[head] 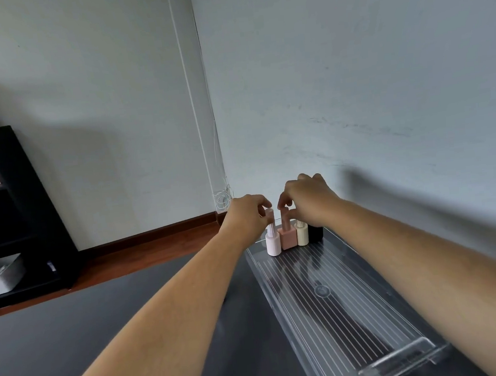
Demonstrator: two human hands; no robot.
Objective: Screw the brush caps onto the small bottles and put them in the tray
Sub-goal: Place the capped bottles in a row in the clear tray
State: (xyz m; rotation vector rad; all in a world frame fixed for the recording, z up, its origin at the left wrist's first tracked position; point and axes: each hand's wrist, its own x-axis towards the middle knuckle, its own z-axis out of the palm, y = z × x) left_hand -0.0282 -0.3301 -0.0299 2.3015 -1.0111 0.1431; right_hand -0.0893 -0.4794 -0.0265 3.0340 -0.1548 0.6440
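Observation:
Four small bottles stand in a row at the far end of a clear plastic tray [338, 324]: a pale pink round bottle [273, 245], a salmon square bottle [288, 237], a cream bottle [302, 234] and a black bottle [316, 232]. My left hand [248, 215] pinches a pale pink brush cap [269, 216], lifted so its white stem shows above the pale pink bottle. My right hand [307, 200] has its fingertips closed on the salmon cap [285, 219] of the square bottle. The cream and black bottles' tops are hidden under my right hand.
The tray lies lengthwise on a dark grey table [133, 335], close to the wall on the right. A black shelf unit [9, 210] with small bottles and a metal pan stands at the far left on the wooden floor.

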